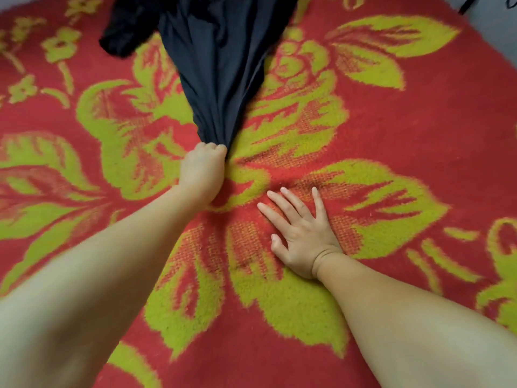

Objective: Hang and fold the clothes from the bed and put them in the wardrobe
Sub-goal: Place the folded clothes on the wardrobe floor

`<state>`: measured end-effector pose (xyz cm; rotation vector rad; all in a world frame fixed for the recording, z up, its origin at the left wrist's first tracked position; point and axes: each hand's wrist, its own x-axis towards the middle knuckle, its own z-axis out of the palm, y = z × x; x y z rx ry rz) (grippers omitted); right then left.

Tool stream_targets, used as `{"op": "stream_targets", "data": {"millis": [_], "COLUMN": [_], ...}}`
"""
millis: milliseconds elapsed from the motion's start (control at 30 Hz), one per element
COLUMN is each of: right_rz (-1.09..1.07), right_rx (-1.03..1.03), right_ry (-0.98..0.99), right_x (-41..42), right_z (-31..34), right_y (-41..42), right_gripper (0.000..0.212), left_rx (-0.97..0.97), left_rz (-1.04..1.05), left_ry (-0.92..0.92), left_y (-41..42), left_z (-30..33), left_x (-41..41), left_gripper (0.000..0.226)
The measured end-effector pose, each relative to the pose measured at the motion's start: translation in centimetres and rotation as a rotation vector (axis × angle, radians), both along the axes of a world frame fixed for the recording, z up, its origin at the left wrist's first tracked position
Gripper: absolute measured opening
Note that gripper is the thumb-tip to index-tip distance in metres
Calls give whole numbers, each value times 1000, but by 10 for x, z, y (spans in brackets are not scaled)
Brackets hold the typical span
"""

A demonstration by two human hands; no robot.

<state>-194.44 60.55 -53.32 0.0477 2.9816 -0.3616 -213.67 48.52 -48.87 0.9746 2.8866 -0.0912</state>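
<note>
- Clothes: a dark navy garment [221, 68] lies on the far middle of the bed, spread wide at the far edge of the view and narrowing to a bunched point toward the near side, with long folds running along its length.
- A second piece of black cloth [126, 29] sits crumpled at the garment's far left, touching it; whether it is part of the same garment or a separate one cannot be told.
- The bed is covered by a red blanket [391, 130] with large yellow-green flowers and leaves, which fills nearly the whole view.
- At the far right corner a strip of pale grey surface [498, 32] shows beyond the blanket's edge, with a thin dark strap or cord across it; what it is cannot be told.
- The left hand [202, 166] reaches forward from the near left with the arm stretched out, its fingers curled into a fist around the narrow near end of the navy garment, gripping the bunched cloth.
- The right hand [300, 233] lies palm down on the blanket, near and to the right of the left hand, its fingers straight and spread, holding nothing and well apart from the garment.
</note>
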Motion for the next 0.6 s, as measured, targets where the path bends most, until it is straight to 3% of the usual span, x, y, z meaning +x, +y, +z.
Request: {"op": "stream_targets", "data": {"millis": [200,400,500,600], "right_rz": [-7,-115,-154,-71], "right_rx": [69,80,44,81], "right_ry": [25,-84,-247,-268], "right_x": [-3,13,47,95], "right_z": [-2,2,22,55], "right_y": [1,-14,-39,-67], "right_gripper": [67,63,77,95], "left_rx": [-178,-271,-249,-170], "left_rz": [-13,-119,-67,-117], "left_ry": [-10,-193,-377,-555], "left_y": [-19,-63,-97,-117], "left_z": [8,17,26,61], "left_x": [72,188,258,317], "left_gripper": [25,24,27,29]}}
